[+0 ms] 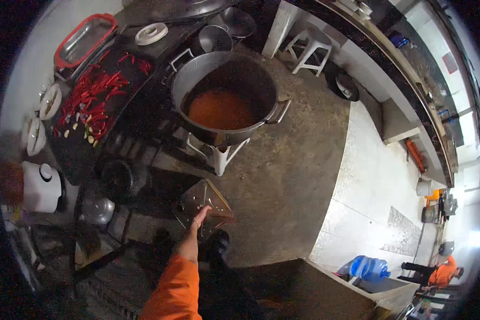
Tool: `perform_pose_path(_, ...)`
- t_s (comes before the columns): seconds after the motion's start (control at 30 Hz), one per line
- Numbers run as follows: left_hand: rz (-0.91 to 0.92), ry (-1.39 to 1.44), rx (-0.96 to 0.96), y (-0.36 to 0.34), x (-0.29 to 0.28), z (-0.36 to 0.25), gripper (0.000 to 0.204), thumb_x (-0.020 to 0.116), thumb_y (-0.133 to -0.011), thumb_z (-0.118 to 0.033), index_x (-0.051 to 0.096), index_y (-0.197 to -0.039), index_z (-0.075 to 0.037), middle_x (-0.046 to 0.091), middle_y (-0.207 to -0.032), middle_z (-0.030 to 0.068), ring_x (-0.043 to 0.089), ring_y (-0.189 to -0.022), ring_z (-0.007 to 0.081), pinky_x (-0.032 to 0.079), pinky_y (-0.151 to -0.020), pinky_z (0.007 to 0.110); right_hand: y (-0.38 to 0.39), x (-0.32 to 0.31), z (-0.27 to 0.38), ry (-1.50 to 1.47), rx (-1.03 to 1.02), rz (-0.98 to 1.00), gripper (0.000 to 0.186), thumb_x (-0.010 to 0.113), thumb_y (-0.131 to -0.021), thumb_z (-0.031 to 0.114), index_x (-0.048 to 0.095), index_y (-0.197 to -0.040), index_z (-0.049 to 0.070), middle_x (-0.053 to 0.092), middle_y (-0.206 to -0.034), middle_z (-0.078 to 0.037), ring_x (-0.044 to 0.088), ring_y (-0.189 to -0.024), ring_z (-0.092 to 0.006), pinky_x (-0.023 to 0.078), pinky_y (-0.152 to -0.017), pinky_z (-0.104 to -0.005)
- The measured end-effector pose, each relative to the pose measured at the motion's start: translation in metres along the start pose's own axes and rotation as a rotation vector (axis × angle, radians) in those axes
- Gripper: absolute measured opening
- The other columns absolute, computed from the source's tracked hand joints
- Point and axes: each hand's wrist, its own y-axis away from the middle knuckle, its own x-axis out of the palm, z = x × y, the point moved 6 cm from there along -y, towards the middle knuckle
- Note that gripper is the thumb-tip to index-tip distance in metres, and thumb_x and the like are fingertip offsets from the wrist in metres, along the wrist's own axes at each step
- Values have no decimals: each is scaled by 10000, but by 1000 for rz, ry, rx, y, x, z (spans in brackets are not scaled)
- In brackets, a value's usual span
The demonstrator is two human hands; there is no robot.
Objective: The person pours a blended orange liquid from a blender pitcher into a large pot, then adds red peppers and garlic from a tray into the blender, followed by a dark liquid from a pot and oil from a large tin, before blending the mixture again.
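Observation:
My left hand [202,214], at the end of an orange sleeve, reaches down over a dark reddish-brown, square-looking thing [221,215] with a pale yellow strip along one edge. Its fingers look stretched out, and I see nothing held in them. Whether they touch that thing I cannot tell. Small whitish bits show beside the fingertips. Beyond it a large metal pot [182,80], with reddish-orange liquid [221,109] low inside, rests on a white plastic stool [220,160]. My right hand is out of view.
At left, a dark counter holds red chilies [98,88], garlic cloves, a red-rimmed tray [85,40] and a white appliance [40,186]. Another white stool [309,50] stands at the back. Right: a blue water bottle [369,268] and a person in orange [442,274].

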Motion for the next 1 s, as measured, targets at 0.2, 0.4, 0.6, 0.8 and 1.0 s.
perform_pose_path(0.2, 87, -21, 64, -8, 2, -25, 551, 461, -815, -491, 521, -1184, -87, 463, -1269, 103, 407, -1177, 246, 290, -989, 401, -38, 16, 66, -52, -106, 53, 231, 511, -855, 213, 610, -939, 22, 620, -781, -116, 590, -703, -218, 472, -648, -382)
perform_pose_path(0.4, -122, -96, 213, 34, -41, 15, 528, 650, -733, -463, 606, -1025, -26, 594, -1015, 117, 540, -888, 270, 427, -784, 388, -50, 110, 158, 16, -273, 460, 243, 511, -849, 211, 606, -933, 4, 619, -766, -111, 588, -707, -210, 472, -658, -369)
perform_pose_path(0.6, -191, -289, 79, 290, -159, 66, 471, 610, -829, -385, 536, -1140, -40, 589, -1042, 153, 533, -1062, 321, 455, -860, 436, 209, 399, 262, 783, -998, 1069, 313, 530, -866, 274, 596, -884, -32, 605, -742, -80, 544, -687, -137, 441, -642, -284)
perform_pose_path(0.8, -435, 142, 193, 508, -282, 231, 526, 620, -814, -392, 480, -1199, -62, 535, -1126, 134, 520, -1081, 320, 424, -895, 470, 414, 604, 190, 548, -880, 1654, 214, 578, -851, 181, 578, -878, -31, 583, -712, -50, 529, -601, -87, 427, -534, -247)
perform_pose_path(1.0, -554, 627, 260, 617, -316, 393, 593, 629, -799, -398, 424, -1259, -84, 480, -1211, 116, 506, -1100, 318, 393, -930, 505, 502, 713, 120, 418, -399, 1849, 280, 613, -830, 178, 538, -988, -40, 594, -727, -66, 582, -576, -139, 517, -540, -276)
